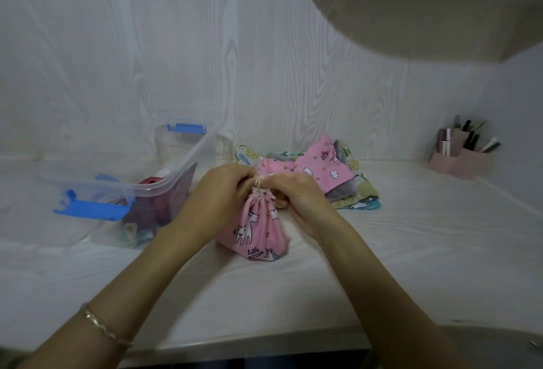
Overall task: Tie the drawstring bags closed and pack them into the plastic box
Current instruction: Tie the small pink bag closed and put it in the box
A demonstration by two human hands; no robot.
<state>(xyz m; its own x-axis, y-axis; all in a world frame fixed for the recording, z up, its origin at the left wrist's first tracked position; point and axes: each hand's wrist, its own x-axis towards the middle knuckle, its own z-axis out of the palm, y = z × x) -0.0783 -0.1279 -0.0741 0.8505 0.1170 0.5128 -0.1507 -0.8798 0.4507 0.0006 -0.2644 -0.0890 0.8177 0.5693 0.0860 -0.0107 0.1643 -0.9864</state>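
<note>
Watching the feed from my station, I had the bracelet on the left wrist nearest the camera, with both forearms stretched out over the pale desk. A little further in was the pink unicorn bag, standing upright on the desk with its mouth gathered tight at the top.

Both hands met right over that neck. The left hand had its fingers curled in, pinching the cream drawstring from its side. The right hand was curled the same way and pinched the cord from the other side, and a short bit of cord stood up between them.

I called this the tying step, with the knot half made and packing not yet begun. By my reckoning the next move called for a firm pull on both ends to seat the knot, then a lift across to the left.

That was where the plastic box sat, clear with blue latches, just beside the left forearm. Dark red and pale things showed through its wall, but I couldn't tell exactly what they were.

Behind the hands lay a heap of flat bags, a pink one on top. Far right stood a pink organiser, and a shelf hung overhead.
</note>
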